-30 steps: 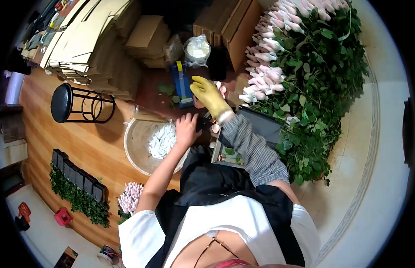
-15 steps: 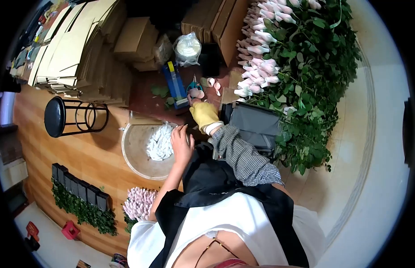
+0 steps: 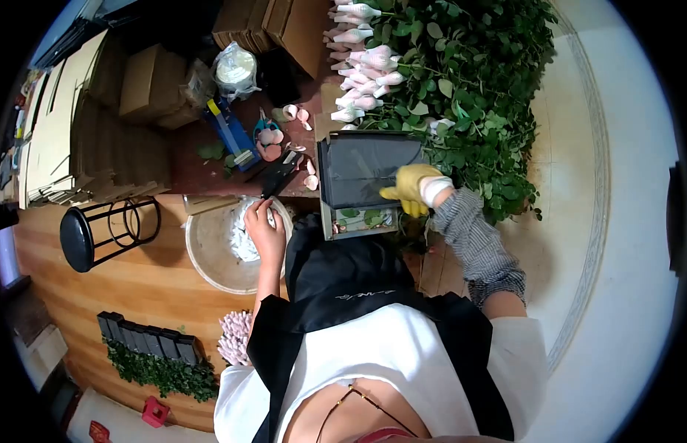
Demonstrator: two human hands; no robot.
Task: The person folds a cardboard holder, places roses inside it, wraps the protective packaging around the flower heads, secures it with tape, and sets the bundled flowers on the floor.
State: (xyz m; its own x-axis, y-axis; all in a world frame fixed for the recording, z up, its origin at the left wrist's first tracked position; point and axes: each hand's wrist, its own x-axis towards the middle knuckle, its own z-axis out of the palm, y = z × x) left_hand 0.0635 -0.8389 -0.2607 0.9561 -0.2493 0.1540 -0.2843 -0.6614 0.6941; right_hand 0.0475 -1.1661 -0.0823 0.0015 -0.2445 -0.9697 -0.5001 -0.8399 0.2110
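My bare left hand (image 3: 265,230) is over the near edge of a round tub (image 3: 203,255) of white foam sleeves (image 3: 244,240). Its fingers are bent and slightly apart, and I see nothing held in them. Just beyond the fingertips, a black hand tool (image 3: 281,173), possibly a stapler, lies on the table. My right hand (image 3: 416,190), in a yellow glove, is at the right side of a dark grey sheet (image 3: 366,170) in an open box (image 3: 358,232). Its forefinger points left over the sheet; the other fingers bend downward, partly hidden. Green leaves show at the box's near end.
Sleeved pink roses (image 3: 366,70) with leafy stems (image 3: 469,96) are heaped at the right. Scissors (image 3: 266,125), a blue-yellow box (image 3: 233,136) and loose petals lie on the table (image 3: 188,166). Cardboard stacks (image 3: 100,140) rise at left, near a black stool (image 3: 77,240).
My gloved right hand has moved from the scissors and petals to the right, onto the grey sheet. The black tool now shows uncovered on the table. The camera view has shifted.
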